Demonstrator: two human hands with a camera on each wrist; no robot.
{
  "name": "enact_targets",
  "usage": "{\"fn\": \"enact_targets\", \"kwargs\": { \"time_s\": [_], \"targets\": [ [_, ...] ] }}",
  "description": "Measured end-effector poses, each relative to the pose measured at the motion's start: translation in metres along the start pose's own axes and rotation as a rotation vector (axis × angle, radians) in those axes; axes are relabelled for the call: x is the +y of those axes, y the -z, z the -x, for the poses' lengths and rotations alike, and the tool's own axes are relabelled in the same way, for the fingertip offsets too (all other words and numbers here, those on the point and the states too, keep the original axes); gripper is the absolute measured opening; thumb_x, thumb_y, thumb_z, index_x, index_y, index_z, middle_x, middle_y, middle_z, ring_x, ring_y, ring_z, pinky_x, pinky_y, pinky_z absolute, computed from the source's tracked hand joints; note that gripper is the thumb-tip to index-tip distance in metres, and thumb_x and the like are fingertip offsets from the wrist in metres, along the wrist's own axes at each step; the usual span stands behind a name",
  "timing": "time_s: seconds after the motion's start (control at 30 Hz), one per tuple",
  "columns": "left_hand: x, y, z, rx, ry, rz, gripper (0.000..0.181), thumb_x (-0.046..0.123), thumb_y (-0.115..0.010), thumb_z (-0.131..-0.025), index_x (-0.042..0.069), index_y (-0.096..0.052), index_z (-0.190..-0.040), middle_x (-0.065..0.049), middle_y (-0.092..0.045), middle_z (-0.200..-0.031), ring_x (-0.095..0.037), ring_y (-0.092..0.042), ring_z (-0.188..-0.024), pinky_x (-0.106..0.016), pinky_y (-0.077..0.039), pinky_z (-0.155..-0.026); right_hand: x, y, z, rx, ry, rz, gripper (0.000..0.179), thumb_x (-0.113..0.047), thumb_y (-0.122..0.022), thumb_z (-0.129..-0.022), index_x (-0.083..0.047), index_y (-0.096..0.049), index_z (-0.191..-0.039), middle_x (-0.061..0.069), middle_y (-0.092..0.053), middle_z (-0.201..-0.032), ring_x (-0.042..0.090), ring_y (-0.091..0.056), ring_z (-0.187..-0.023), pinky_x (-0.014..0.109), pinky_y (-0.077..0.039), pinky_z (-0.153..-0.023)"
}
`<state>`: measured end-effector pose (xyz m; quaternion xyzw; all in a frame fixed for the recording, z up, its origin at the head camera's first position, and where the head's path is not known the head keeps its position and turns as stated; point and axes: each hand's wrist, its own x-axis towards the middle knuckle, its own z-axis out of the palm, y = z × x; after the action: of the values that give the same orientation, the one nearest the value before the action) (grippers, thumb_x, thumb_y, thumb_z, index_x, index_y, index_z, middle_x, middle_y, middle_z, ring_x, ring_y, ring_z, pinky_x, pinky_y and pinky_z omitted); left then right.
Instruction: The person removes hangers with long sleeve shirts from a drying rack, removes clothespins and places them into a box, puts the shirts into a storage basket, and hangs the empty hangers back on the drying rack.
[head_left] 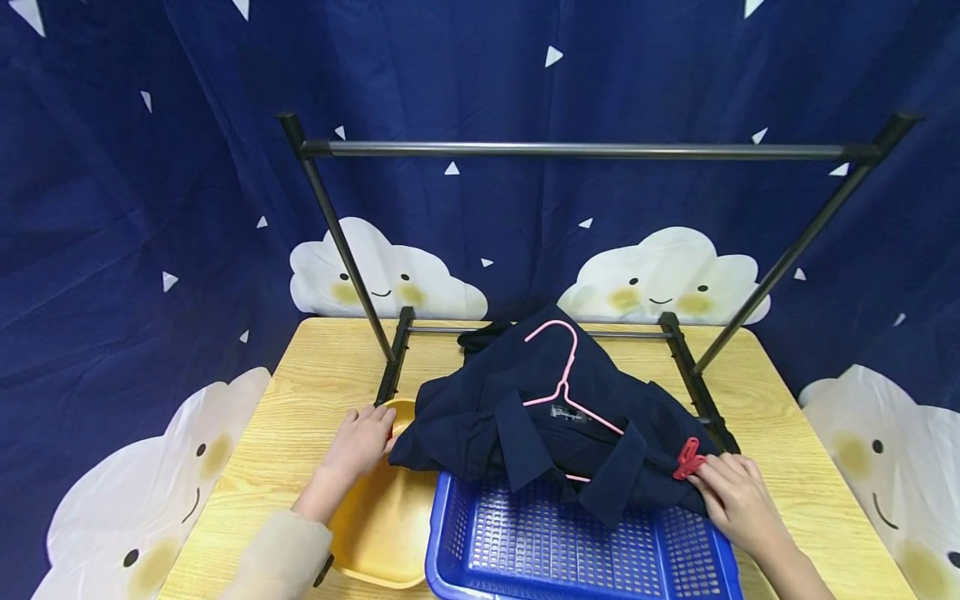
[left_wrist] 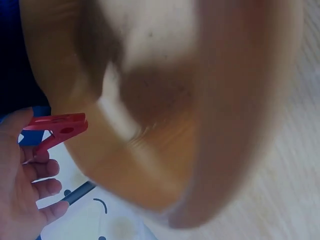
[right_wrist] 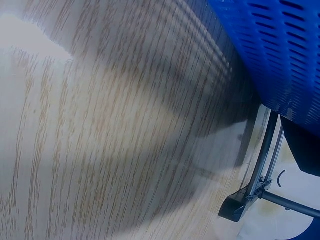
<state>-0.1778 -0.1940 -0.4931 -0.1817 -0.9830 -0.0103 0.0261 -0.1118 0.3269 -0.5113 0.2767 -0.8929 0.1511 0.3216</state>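
Note:
A navy collared shirt [head_left: 480, 417] lies bunched over the blue basket, with a pink hanger [head_left: 567, 358] inside its neck and the hook sticking up. My left hand [head_left: 362, 442] is over the yellow basin [head_left: 390, 525] beside the shirt's left side. In the left wrist view, thumb and fingers of that hand pinch a red clothespin [left_wrist: 59, 125]. At the shirt's right side, my right hand [head_left: 738, 500] has its fingertips on another red clothespin [head_left: 688, 458], lying against the cloth. The right wrist view does not show this hand.
The blue perforated basket [head_left: 562, 542] stands at the front, right of the basin. A black-framed rack with a metal rail [head_left: 585, 151] rises behind on the wooden table [head_left: 300, 400]. Its base bars [head_left: 697, 383] flank the shirt. A navy curtain with clouds hangs behind.

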Motion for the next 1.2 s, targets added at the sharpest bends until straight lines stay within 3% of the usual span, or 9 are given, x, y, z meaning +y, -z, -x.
{"fn": "enact_targets", "kwargs": {
  "time_s": [0.33, 0.5, 0.7, 0.9, 1.2],
  "targets": [
    [0.007, -0.010, 0.012, -0.022, -0.008, -0.030, 0.040, 0.018, -0.068, -0.076, 0.003, -0.054, -0.111, -0.011, -0.057, -0.104, -0.031, -0.051, -0.102, -0.049, -0.039, -0.085, -0.002, 0.001, 0.000, -0.003, -0.008, 0.008, 0.045, -0.041, -0.031, -0.098, -0.010, -0.052, -0.072, -0.004, -0.045, -0.067, 0.014, -0.037, -0.063, 0.038, -0.028, -0.071],
    [0.013, -0.014, 0.020, -0.028, -0.021, -0.015, 0.045, 0.022, -0.069, -0.075, 0.002, -0.055, -0.112, -0.011, -0.057, -0.104, -0.030, -0.051, -0.103, -0.049, -0.038, -0.087, -0.002, 0.000, 0.000, 0.003, -0.005, 0.010, 0.045, -0.041, -0.031, -0.098, -0.011, -0.052, -0.072, -0.004, -0.045, -0.067, 0.014, -0.037, -0.063, 0.038, -0.028, -0.071],
    [0.020, -0.018, 0.029, 0.037, -0.042, -0.058, 0.030, 0.034, -0.063, -0.079, 0.006, -0.058, -0.087, -0.006, -0.053, -0.085, -0.025, -0.051, -0.088, -0.041, -0.038, -0.078, -0.002, 0.000, 0.000, 0.008, -0.003, 0.011, 0.045, -0.041, -0.031, -0.098, -0.010, -0.053, -0.073, -0.004, -0.046, -0.068, 0.014, -0.038, -0.063, 0.038, -0.028, -0.072],
    [0.026, -0.022, 0.036, 0.065, -0.032, -0.086, 0.033, 0.038, -0.065, -0.078, 0.007, -0.058, -0.067, -0.003, -0.050, -0.077, -0.023, -0.050, -0.078, -0.037, -0.038, -0.070, 0.000, 0.000, 0.001, -0.009, -0.015, 0.009, 0.046, -0.041, -0.031, -0.098, -0.010, -0.053, -0.073, -0.003, -0.046, -0.068, 0.015, -0.038, -0.064, 0.039, -0.028, -0.073],
    [0.029, -0.035, 0.033, 0.102, 0.017, -0.050, 0.026, 0.034, -0.066, -0.077, 0.009, -0.059, -0.078, -0.006, -0.050, -0.076, -0.025, -0.051, -0.076, -0.036, -0.039, -0.065, 0.000, -0.001, 0.001, 0.006, -0.004, 0.005, 0.045, -0.040, -0.032, -0.098, -0.009, -0.053, -0.072, -0.002, -0.046, -0.068, 0.016, -0.038, -0.063, 0.039, -0.029, -0.073]
  ]
}}
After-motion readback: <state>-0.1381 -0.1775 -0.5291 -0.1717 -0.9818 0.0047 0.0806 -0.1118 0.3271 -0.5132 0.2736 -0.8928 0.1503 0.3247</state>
